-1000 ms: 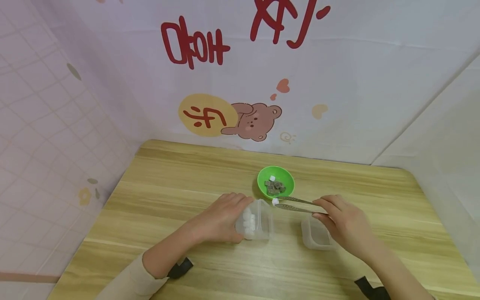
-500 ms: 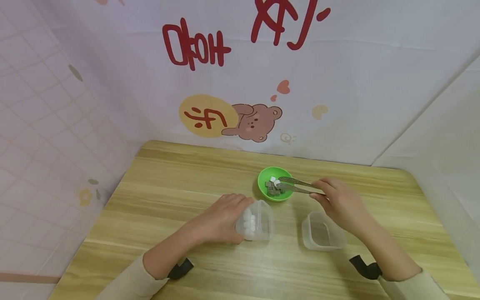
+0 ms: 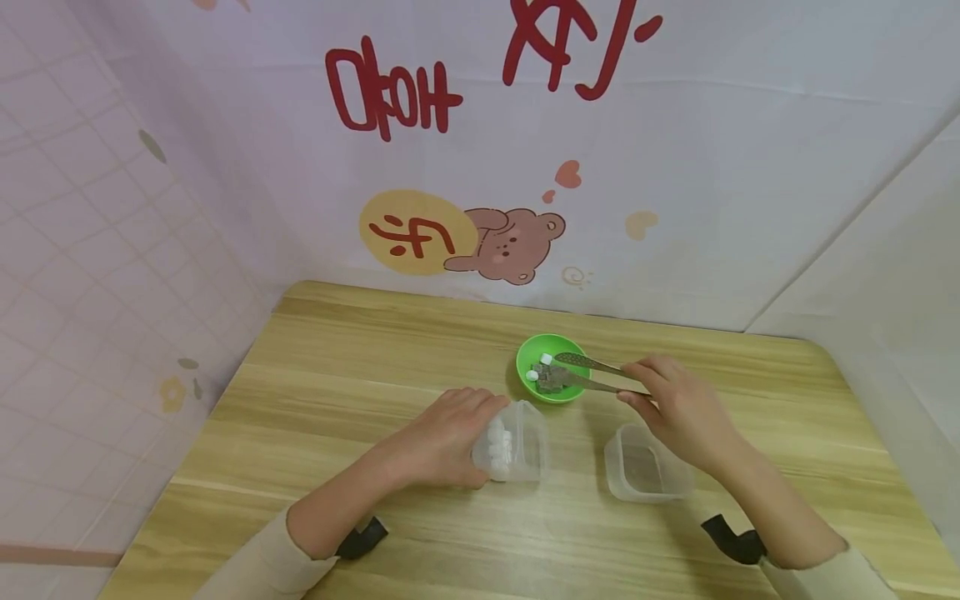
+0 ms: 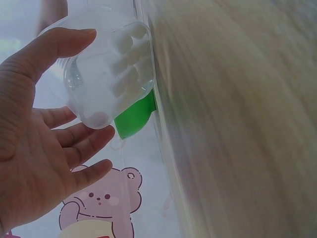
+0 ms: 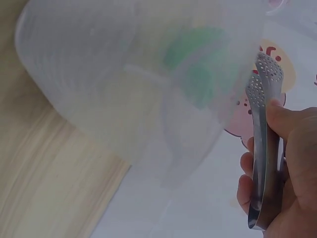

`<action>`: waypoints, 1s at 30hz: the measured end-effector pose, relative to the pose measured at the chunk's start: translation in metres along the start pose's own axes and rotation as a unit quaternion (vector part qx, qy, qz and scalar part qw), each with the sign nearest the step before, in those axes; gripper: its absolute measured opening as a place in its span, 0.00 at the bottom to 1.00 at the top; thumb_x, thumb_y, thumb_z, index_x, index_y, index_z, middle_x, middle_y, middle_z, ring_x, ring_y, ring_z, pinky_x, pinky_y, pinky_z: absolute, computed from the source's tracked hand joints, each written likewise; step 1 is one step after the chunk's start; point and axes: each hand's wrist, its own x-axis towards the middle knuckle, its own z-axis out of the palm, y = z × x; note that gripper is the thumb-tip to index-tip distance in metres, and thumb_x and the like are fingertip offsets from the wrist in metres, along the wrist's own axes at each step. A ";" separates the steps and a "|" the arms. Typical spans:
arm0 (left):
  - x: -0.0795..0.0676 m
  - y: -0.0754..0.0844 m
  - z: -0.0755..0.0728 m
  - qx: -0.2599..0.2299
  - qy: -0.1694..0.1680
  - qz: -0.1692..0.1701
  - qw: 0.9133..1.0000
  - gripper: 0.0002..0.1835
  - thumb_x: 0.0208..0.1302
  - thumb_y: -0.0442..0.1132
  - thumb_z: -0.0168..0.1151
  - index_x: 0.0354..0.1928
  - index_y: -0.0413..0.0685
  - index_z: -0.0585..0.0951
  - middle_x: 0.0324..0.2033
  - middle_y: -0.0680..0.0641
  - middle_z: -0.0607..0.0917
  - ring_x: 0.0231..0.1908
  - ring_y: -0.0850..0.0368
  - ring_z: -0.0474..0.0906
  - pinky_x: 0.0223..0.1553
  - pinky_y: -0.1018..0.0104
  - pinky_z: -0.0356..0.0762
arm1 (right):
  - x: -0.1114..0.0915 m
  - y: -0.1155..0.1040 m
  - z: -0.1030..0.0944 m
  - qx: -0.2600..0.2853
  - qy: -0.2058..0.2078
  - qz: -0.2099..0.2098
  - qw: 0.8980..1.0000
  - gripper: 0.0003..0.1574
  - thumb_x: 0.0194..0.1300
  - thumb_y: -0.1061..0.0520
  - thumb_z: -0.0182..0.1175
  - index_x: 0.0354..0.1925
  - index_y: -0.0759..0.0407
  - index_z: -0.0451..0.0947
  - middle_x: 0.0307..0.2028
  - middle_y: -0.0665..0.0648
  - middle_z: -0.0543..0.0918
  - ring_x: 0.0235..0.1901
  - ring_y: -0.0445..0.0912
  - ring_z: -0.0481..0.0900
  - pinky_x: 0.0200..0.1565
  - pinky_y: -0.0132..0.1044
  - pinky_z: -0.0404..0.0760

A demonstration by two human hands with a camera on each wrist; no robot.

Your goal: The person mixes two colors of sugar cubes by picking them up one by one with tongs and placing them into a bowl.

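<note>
My left hand (image 3: 457,437) holds a clear plastic container (image 3: 531,442) lying tipped on its side on the table, its mouth facing right. Several white cubes (image 3: 498,450) are inside it; the left wrist view shows my thumb and fingertips on its base end. In my right hand (image 3: 678,412) is a pair of metal tongs (image 5: 267,144) with perforated tips. Those tips are apart, over the right side of a green bowl (image 3: 573,393), with nothing visible between them. Several grey-brown cubes (image 3: 550,379) and two white pieces (image 3: 532,376) lie in the bowl.
A second clear container (image 3: 645,475) stands upright below my right hand and fills much of the right wrist view. Printed cloth (image 3: 675,167) hangs behind the wooden table (image 3: 360,350). Dark straps (image 3: 733,540) hang at my wrists.
My right hand has moved away from me to the bowl, bringing a white piece in the tongs. That piece now lies at the bowl's left side, released. The left hand has stayed in place.
</note>
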 end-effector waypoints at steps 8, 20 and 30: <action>0.000 0.000 0.000 -0.006 -0.004 -0.004 1.000 0.52 0.46 0.49 0.83 0.73 0.44 0.68 0.62 0.47 0.77 0.62 0.52 0.71 0.70 0.52 0.66 | -0.006 -0.006 -0.006 -0.008 0.021 -0.019 1.000 0.36 0.82 0.36 0.46 0.54 0.65 0.83 0.43 0.58 0.84 0.36 0.51 0.83 0.30 0.46 0.81; -0.001 0.001 0.000 -0.012 -0.003 -0.006 1.000 0.52 0.46 0.48 0.83 0.73 0.44 0.68 0.61 0.47 0.78 0.61 0.52 0.72 0.70 0.51 0.66 | -0.017 -0.021 -0.012 -0.016 0.004 -0.005 1.000 0.36 0.83 0.36 0.45 0.51 0.64 0.83 0.43 0.55 0.84 0.42 0.53 0.83 0.43 0.45 0.80; 0.000 0.002 -0.001 -0.020 -0.004 -0.006 1.000 0.52 0.45 0.46 0.84 0.73 0.44 0.68 0.61 0.47 0.77 0.61 0.52 0.72 0.70 0.50 0.66 | -0.017 -0.036 -0.007 0.006 -0.009 -0.023 1.000 0.33 0.83 0.37 0.46 0.50 0.62 0.85 0.44 0.51 0.85 0.43 0.48 0.83 0.44 0.41 0.82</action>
